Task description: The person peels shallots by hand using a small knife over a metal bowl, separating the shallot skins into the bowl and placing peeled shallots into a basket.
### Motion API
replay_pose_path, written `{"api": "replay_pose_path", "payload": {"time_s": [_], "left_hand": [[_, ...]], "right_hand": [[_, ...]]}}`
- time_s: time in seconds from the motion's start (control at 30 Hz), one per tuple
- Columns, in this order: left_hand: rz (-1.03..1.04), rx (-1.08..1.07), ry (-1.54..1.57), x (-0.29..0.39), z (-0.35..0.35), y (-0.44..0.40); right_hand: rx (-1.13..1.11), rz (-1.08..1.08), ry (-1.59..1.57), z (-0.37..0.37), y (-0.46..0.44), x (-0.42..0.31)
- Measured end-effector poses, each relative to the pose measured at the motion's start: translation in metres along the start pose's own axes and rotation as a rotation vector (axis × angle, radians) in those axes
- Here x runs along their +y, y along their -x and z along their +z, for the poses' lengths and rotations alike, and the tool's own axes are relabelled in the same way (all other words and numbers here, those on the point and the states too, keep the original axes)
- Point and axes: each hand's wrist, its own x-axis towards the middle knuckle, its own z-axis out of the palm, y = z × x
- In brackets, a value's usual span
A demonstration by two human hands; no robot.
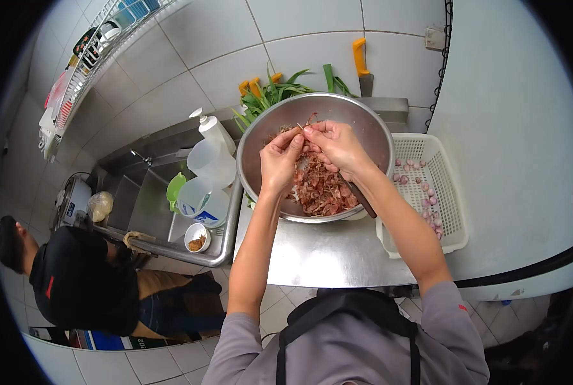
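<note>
Both of my hands meet over a large steel bowl (251, 183), fingertips pinched together. My left hand (281, 157) and my right hand (334, 146) are closed on a small piece that looks like a shallot (301, 128), mostly covered by the fingers. Beneath them the bowl holds a heap of reddish-brown papery shallot skins (325, 191). A dark handle (362, 200) slants across the bowl's near right rim, below my right wrist; whether the hand touches it cannot be seen. Right of the bowl, a white plastic basket (454, 192) contains several pinkish peeled shallots (427, 200), partly behind my right forearm.
Green leaves (270, 93) and an orange-handled knife (361, 61) are behind the bowl. To the left, a steel sink (151, 205) has plastic tubs (206, 202), a pump bottle (214, 131) and a small white bowl (197, 235) beside it. Another person (81, 279) stands at far left.
</note>
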Motion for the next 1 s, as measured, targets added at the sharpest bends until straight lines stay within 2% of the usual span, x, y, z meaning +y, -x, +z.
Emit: {"api": "replay_pose_path", "payload": {"time_s": [0.1, 0.2, 0.27, 0.4, 0.5, 0.6, 0.7, 0.8, 0.9, 1.0], "left_hand": [[-0.043, 0.051, 0.118, -0.012, -0.004, -0.001], [-0.084, 0.038, 0.257, -0.015, -0.004, 0.000], [-0.099, -0.005, 0.339, -0.013, -0.003, -0.001], [0.007, 0.165, -0.103, -0.011, 0.001, -0.002], [-0.047, 0.213, -0.197, 0.000, 0.009, 0.007], [-0.018, 0.123, -0.178, -0.005, 0.000, 0.007], [-0.152, -0.045, 0.095, -0.001, -0.010, 0.008], [-0.199, -0.039, 0.318, 0.001, -0.010, 0.011], [-0.244, -0.008, 0.350, -0.004, -0.016, 0.010], [-0.220, 0.040, 0.352, -0.004, -0.013, 0.012]], "right_hand": [[-0.090, 0.039, -0.094, -0.006, -0.010, 0.010], [-0.204, 0.186, -0.343, -0.013, -0.011, 0.010], [-0.168, 0.175, -0.347, -0.013, -0.014, 0.012], [0.040, 0.023, -0.182, -0.005, -0.012, 0.023], [0.169, -0.213, 0.088, 0.004, -0.015, 0.029], [-0.032, 0.008, -0.098, -0.002, -0.007, 0.019], [-0.089, 0.108, -0.152, -0.003, -0.005, 0.013], [-0.058, 0.101, -0.119, -0.006, -0.012, 0.019], [-0.023, -0.036, -0.005, -0.007, -0.010, 0.023], [0.013, -0.071, 0.115, 0.003, 0.004, 0.019]]}}
